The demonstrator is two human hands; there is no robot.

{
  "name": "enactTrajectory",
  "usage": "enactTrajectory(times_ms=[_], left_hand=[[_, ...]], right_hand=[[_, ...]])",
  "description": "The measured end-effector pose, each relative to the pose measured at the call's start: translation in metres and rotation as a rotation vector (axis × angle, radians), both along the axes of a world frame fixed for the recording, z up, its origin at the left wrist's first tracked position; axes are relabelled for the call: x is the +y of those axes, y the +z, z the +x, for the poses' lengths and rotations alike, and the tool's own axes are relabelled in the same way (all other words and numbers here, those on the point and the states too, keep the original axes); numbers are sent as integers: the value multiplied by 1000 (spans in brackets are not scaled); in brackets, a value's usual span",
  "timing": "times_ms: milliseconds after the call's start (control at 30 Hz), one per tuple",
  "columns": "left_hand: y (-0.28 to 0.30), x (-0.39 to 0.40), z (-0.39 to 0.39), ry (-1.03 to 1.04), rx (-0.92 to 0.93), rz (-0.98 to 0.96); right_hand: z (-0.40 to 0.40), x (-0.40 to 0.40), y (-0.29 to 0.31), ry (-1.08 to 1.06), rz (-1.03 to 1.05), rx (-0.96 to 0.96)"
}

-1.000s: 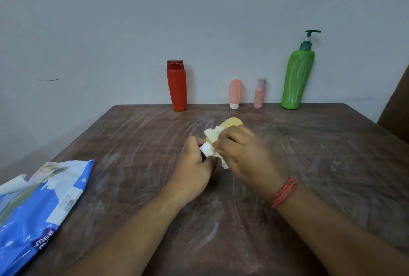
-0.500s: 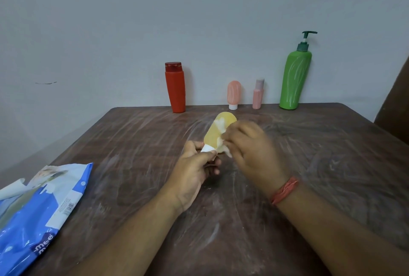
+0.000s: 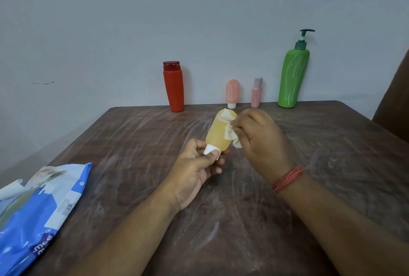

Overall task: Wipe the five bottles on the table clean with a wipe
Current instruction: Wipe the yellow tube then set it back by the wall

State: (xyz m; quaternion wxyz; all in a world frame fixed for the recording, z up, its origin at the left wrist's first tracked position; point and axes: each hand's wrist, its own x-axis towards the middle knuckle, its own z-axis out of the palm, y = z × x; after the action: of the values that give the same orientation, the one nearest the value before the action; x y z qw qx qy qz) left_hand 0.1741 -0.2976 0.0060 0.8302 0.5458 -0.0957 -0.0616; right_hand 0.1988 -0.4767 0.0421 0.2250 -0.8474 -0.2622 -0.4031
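My left hand (image 3: pixel 194 169) grips the white cap end of a small yellow bottle (image 3: pixel 215 136), which tilts away from me above the table. My right hand (image 3: pixel 261 140) pinches a crumpled white wipe (image 3: pixel 229 131) against the bottle's upper right side. Along the wall at the back stand a red bottle (image 3: pixel 173 87), a small peach bottle (image 3: pixel 232 93) on its white cap, a slim pink bottle (image 3: pixel 256 92) and a tall green pump bottle (image 3: pixel 293 74).
A blue wipes pack (image 3: pixel 37 209) lies at the front left corner of the dark, smeared wooden table (image 3: pixel 332 165). A brown chair back (image 3: pixel 396 98) stands at the right edge. A grey wall runs behind the table.
My right hand has slid the wipe from the cap end up along the bottle toward its far end, uncovering the yellow body. The left hand keeps hold of the cap.
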Motion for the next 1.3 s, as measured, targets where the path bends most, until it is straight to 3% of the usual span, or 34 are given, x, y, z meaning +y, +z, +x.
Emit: enactTrajectory(times_ms=[167, 333, 533, 733, 900, 1133, 1300], left_hand=[[2, 3, 4, 3, -2, -134], [-4, 2, 1, -186, -45, -13], [-8, 4, 7, 5, -122, 78], [-12, -1, 7, -56, -163, 391], [-9, 2, 8, 103, -156, 255], [-11, 2, 6, 192, -184, 438], [-8, 5, 6, 223, -155, 450]], right_hand=[[-13, 15, -12, 112, -191, -54], [-1, 3, 1, 8, 296, 18], [-13, 24, -17, 169, 434, 269], [2, 8, -4, 191, 911, 407], [-8, 25, -24, 281, 704, 557], [-8, 27, -24, 261, 641, 606], [-14, 31, -25, 273, 456, 459]])
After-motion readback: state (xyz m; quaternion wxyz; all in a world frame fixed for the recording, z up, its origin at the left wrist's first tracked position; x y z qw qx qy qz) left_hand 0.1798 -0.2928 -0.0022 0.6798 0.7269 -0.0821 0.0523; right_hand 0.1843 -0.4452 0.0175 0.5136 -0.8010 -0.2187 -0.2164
